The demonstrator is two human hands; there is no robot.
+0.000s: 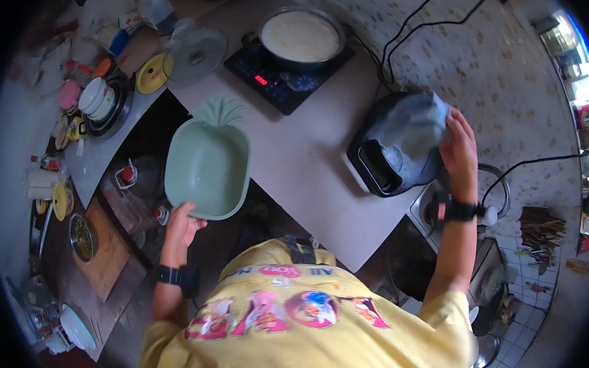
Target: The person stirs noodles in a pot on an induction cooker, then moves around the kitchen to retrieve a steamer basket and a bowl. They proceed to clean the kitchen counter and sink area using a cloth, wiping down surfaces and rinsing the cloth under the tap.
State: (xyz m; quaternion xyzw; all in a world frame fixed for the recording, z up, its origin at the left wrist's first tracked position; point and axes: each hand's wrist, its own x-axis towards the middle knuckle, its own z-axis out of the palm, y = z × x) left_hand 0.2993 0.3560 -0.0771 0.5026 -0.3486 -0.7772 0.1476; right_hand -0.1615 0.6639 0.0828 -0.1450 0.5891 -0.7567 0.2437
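By its near rim, my left hand (184,227) grips a pale green plastic basin (207,161) with a leaf-shaped handle at its far end. The basin looks empty and is held off the table's left edge. My right hand (459,146) pinches a greyish cloth (422,121), blurred, over a black electric appliance with a front handle (381,166), perhaps an air fryer. The cloth hides part of the appliance's top.
A round pan of pale batter or dough (301,36) sits on a lit induction cooker (285,80). Left of it lie a glass lid (198,56) and stacked white bowls (96,98). Black cables (391,43) hang along the wall. A sink (424,207) is at right.
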